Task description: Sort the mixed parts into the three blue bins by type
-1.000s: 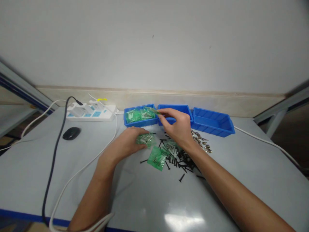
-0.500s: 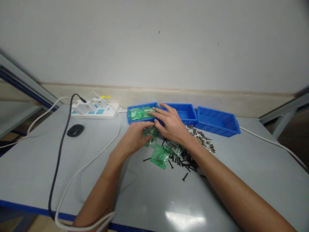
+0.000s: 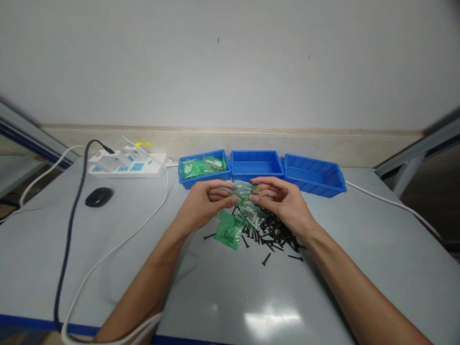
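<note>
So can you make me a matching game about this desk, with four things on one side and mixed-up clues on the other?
Things:
1. Left hand
2. Loose screws
3. Power strip
4. Computer mouse

Clues:
A. White, with plugs in it
B. Holding a see-through packet
C. Black and rounded, in front of the power strip
D. Dark and heaped on the table

Right pairs: 1-B, 2-D, 3-A, 4-C

There are two hands [image 3: 199, 206], three blue bins [image 3: 257, 166], one power strip [image 3: 155, 166], one mouse [image 3: 98, 197] and uncountably many black screws [image 3: 279, 231].
</note>
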### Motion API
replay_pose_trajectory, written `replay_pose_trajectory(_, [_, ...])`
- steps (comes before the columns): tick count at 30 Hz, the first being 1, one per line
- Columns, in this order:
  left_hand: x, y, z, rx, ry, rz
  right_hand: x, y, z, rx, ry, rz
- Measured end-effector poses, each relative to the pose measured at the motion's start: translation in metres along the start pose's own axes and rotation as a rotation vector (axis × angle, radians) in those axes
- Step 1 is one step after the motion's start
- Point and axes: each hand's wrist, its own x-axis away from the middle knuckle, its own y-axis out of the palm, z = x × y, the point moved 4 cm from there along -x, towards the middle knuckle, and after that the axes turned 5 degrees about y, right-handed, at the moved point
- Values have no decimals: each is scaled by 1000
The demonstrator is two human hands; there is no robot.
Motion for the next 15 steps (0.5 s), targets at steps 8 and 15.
replay_pose_trajectory(8, [1,6,4,-26,71,40,3,0,3,-102,68,-26])
replay_pose_trajectory(15, [5,-18,14,-594,255,87,-2,1,8,96,-39,151])
